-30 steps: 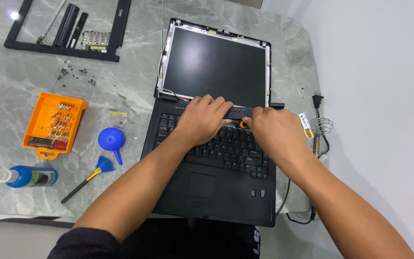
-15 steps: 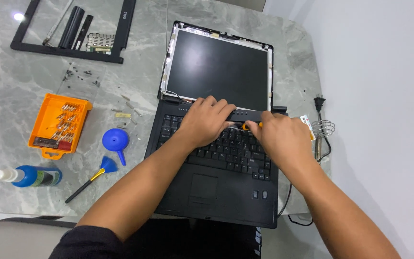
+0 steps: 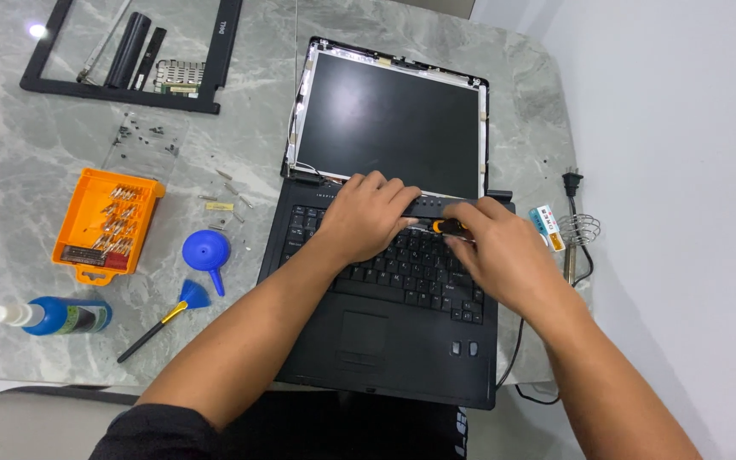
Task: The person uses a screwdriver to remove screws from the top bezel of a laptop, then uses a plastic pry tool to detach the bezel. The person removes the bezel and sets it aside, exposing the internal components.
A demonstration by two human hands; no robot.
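Both hands (image 3: pixel 436 230) have edged slightly closer together (the view has drifted a little).

Bright, even overhead light: a lamp glare spot on the glossy marble bench (image 3: pixel 37 31), a soft sheen on the dark laptop screen (image 3: pixel 389 119), faint shadows, sharp focus, slight wide-angle bowing at edges.

laptop (image 3: pixel 385 341): black | screwdriver handle (image 3: pixel 451 227): orange and black | bench (image 3: pixel 27 136): grey marble, white veins | bit case (image 3: pixel 106 223): orange | blower (image 3: pixel 207 254): blue | spray bottle (image 3: pixel 57 315): blue, white cap | bezel frame (image 3: pixel 121 92): black
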